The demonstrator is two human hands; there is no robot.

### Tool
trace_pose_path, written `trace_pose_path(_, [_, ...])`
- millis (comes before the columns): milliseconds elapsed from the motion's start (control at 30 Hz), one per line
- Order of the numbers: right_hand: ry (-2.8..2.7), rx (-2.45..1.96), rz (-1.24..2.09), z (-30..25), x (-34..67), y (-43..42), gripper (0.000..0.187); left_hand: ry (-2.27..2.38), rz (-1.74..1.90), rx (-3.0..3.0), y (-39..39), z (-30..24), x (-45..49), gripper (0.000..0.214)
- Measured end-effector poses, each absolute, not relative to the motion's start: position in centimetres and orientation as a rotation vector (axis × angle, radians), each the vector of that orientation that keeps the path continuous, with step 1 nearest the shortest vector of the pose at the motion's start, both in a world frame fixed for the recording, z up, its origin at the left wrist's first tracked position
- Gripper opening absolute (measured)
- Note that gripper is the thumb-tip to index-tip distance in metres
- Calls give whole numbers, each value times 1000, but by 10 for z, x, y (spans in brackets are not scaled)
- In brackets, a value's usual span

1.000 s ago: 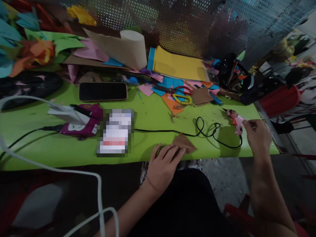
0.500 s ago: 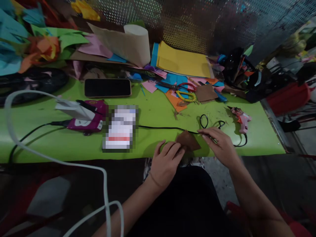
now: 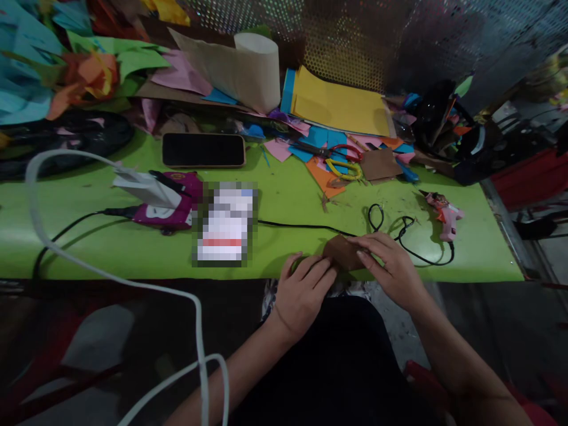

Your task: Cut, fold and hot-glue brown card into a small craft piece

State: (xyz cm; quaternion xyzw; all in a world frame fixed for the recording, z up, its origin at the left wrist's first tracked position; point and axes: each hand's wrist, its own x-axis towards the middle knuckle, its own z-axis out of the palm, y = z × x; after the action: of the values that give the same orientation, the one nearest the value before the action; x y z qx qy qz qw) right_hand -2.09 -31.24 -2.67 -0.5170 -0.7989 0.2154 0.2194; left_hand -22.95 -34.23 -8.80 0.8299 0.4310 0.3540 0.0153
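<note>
A small square of brown paper (image 3: 344, 251) is between my two hands at the front edge of the green table. My left hand (image 3: 306, 296) has its fingers curled over the paper's left side, with the thumb hidden beneath. At the right side, my right hand (image 3: 393, 269) pinches the same piece between fingers and thumb. Just behind the paper runs the black cord (image 3: 306, 225), which loops and leads to a pink glue gun (image 3: 448, 219) lying to the right.
A purple power strip (image 3: 168, 204) with a white plug, a lit phone (image 3: 226, 225) and a dark phone (image 3: 203, 149) lie to the left. Behind are scissors (image 3: 344, 168), paper scraps, yellow sheets (image 3: 339, 103) and a curled beige sheet (image 3: 261, 71). A white cable (image 3: 133, 277) hangs in front.
My right hand has moved left from beside the cord onto the brown paper's right side. My left hand keeps its hold. The whole view has shifted slightly.
</note>
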Motion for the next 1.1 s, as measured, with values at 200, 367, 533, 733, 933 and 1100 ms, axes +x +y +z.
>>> trace_pose_path(200, [-2260, -1408, 553, -24, -25, -318, 28, 1351, 1138, 2552, -342, -89, -229, 24])
trace_pose_path(367, [-2280, -1392, 552, -25, -27, -321, 30, 1366, 1139, 2549, -342, -88, -229, 22])
trace_pose_path(533, [-2308, -1365, 551, -26, -29, -323, 31, 1354, 1172, 2536, -342, -89, -228, 21])
trace_pose_path(733, [-2366, -1397, 527, -26, -29, -327, 33, 1345, 1219, 2520, -342, -91, -228, 24])
trace_pose_path(933, [-2399, -1393, 514, -26, -30, -328, 38, 1351, 1206, 2520, -343, -92, -228, 26])
trace_pose_path(1100, [-2413, -1419, 485, -25, -33, -329, 36, 1345, 1206, 2514, -343, -92, -228, 24])
